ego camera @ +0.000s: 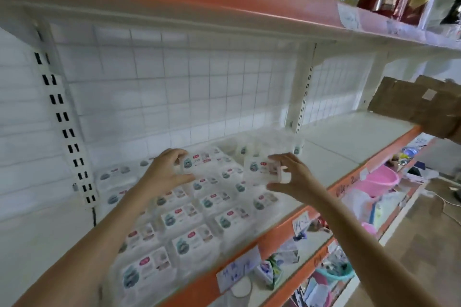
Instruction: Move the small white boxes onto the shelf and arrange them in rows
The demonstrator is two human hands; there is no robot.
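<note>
Mid-frame over the shelf (349,137), right hand (291,177) grips a box (262,169) to extend the rows; left hand (164,169) pinches another box (197,161), likely squaring it.

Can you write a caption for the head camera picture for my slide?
Two hands, left and right, each placing small white boxes on the shelf.

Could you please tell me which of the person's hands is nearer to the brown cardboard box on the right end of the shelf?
The right hand, pinching a small white box mid-shelf, is nearer the cardboard box; the left hand lies farther left.
</note>
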